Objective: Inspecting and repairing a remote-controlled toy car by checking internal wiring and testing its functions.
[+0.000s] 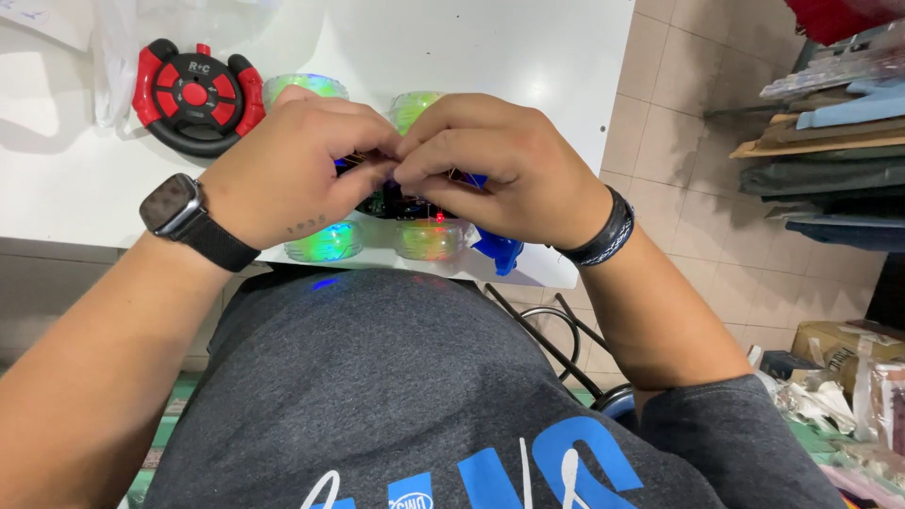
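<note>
Glowing clear-wheeled toy car [415, 221] sits opened, circuit exposed; left hand [283, 174] and right hand [500, 165] pinch something tiny together above it, the blue shell piece [497, 251] not refitted.

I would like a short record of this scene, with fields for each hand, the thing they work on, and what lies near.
left hand: pinching at the top of the toy car
right hand: pinching at the same spot
toy car: four clear wheels glowing green, blue body, on the white table
nearby: red and black wheel-shaped remote control, untouched
</note>
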